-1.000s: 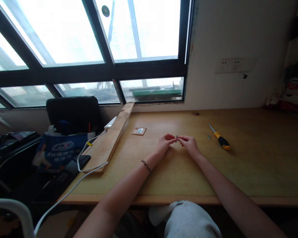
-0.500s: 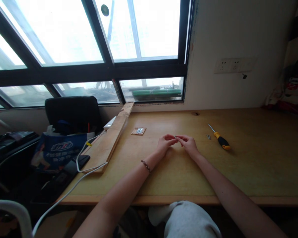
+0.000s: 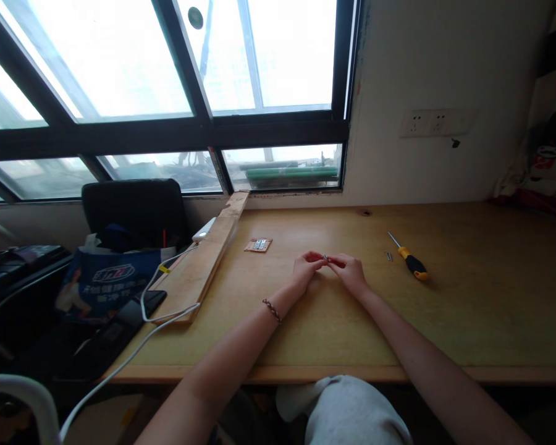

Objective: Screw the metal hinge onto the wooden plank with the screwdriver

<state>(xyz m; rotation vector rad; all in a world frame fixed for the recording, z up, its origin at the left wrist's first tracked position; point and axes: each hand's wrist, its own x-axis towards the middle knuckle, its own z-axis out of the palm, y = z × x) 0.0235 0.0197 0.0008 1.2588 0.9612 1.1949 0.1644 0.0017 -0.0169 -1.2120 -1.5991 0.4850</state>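
Observation:
Over the middle of the table, my left hand and my right hand meet fingertip to fingertip. Both pinch a small silvery metal piece, mostly covered by the fingers; its exact kind is too small to make out. To the right of my right hand lie a few small screws. Beside them rests a screwdriver with a black and yellow handle, its shaft pointing away from me. Left of my left hand, a metal hinge-like fitting lies on a small brownish piece.
Long wooden boards lie along the table's left side, with a white cable running over them. A blue bag and a black chair stand to the left. Window and wall border the table's far edge.
My right hand's fingers have shifted slightly to the left at the pinch, and a bit more of the metal piece shows. The other things lie as before.

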